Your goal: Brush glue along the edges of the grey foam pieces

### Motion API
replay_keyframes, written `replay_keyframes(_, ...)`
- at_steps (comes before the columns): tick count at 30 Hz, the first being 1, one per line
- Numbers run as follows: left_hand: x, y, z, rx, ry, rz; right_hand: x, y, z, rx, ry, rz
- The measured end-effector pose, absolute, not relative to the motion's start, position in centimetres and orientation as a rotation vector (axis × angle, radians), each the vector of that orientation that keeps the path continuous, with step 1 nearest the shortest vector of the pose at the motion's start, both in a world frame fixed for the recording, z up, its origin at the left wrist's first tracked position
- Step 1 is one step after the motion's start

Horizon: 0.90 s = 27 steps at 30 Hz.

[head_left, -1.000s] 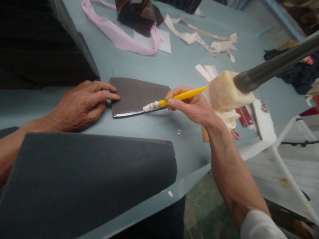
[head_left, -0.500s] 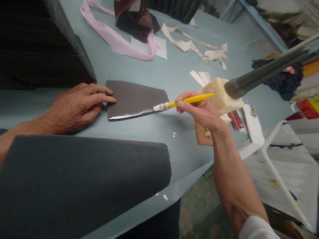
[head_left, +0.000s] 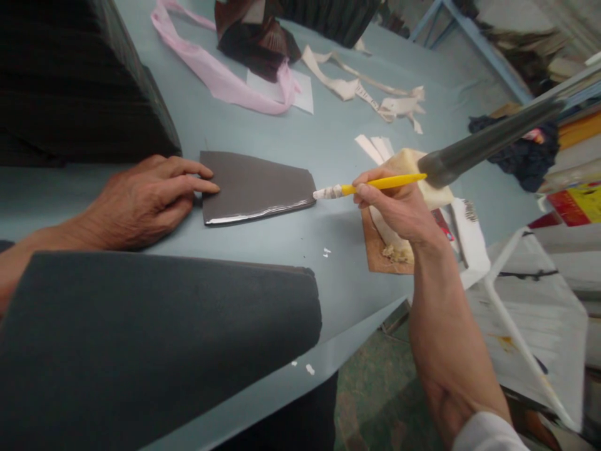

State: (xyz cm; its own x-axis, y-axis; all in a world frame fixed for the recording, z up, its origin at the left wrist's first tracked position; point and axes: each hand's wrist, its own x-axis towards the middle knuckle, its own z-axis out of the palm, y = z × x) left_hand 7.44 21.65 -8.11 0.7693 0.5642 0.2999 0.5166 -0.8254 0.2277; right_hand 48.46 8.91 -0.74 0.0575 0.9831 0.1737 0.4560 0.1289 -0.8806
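Note:
A dark grey tapered panel (head_left: 253, 178) lies flat on the pale blue table, with a wet white strip (head_left: 258, 214) along its near edge. Two fingertips of my left hand (head_left: 150, 197) rest on the panel's left end; the fingers are stretched out and hold nothing. Between the thumb and fingers of my right hand (head_left: 394, 203) is a yellow-handled brush (head_left: 387, 182). Its white-coated bristles are at the panel's right end, by the corner where the strip stops. Nearer me lies a larger dark tapered stack (head_left: 178, 313), which partly covers my left forearm.
A tall dark stack (head_left: 70, 81) stands at the left. Pink cloth (head_left: 220, 81) and cream strips (head_left: 347, 84) lie farther back. Right of the panel are a yellowish block (head_left: 406, 161) with a thick dark rod (head_left: 493, 141), a brown board (head_left: 375, 254) and the table's edge.
My right hand has moved the brush rightward along the near edge to the panel's right end, and the white strip now reaches farther right. My left hand stays in place.

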Motion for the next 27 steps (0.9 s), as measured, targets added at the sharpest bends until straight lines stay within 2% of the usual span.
replay_keyframes(5,7.6,21.5,-7.8,2.799,0.866,0.563,46.5,8.5,0.1,-1.398,-1.489,0.738)
replay_keyframes(15,7.9,21.2,-7.5,2.814,0.891,0.508,38.5,10.2,-2.5,-1.161,-1.546,1.164)
replay_keyframes(27,7.7,21.4,-7.8,2.815,0.868,0.56,42.4,9.2,-2.5,-1.292,-1.511,1.053)
